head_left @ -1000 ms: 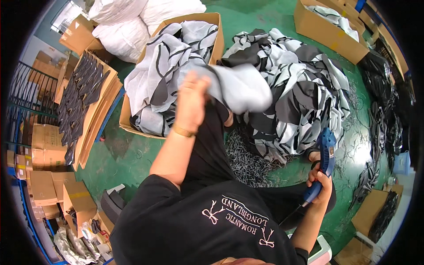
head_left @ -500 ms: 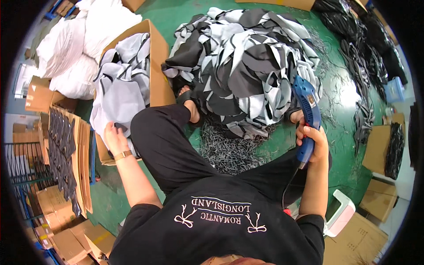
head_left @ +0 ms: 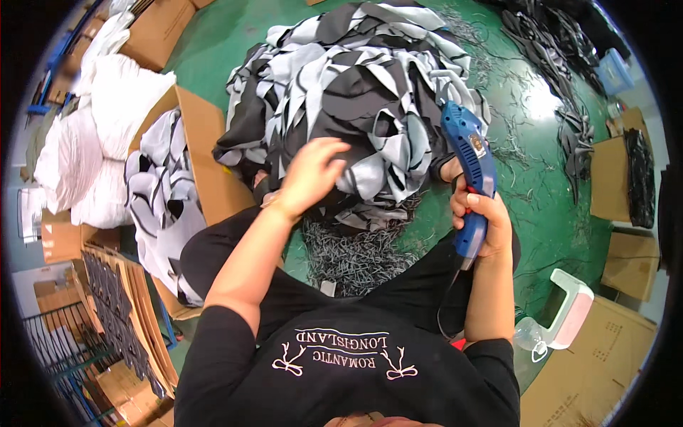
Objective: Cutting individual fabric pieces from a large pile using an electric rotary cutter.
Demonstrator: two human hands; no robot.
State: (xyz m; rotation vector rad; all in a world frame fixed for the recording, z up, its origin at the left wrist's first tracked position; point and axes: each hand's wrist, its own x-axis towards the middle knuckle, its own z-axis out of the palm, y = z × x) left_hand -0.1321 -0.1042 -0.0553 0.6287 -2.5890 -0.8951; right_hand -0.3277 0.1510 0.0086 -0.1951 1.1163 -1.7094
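My right hand [head_left: 489,219] is wrapped round the handle of a blue corded power cutter [head_left: 475,146], whose head points away from me beside the right edge of a large fabric pile [head_left: 356,96]. That pile is of grey and black cut pieces, heaped on the floor between my feet. Over its near left side hovers my left hand [head_left: 310,176], fingers stretched and apart, holding nothing; whether it touches the fabric I cannot tell. Thin grey trimmings [head_left: 356,257] lie between my legs. Left of my knee, a cardboard box [head_left: 208,153] holds more grey fabric pieces [head_left: 179,226].
White sacks [head_left: 131,99] and cartons stand at the far left, with stacked cardboard sheets [head_left: 142,306] nearer. To the right are a white-and-pink stool [head_left: 575,309], a clear plastic bottle [head_left: 528,331], a cardboard box [head_left: 610,178] and black scraps [head_left: 573,135].
My left hand has moved right, from the box of fabric to the pile. The cutter stays in my right hand. The whole view has shifted, with the box and pile now further left.
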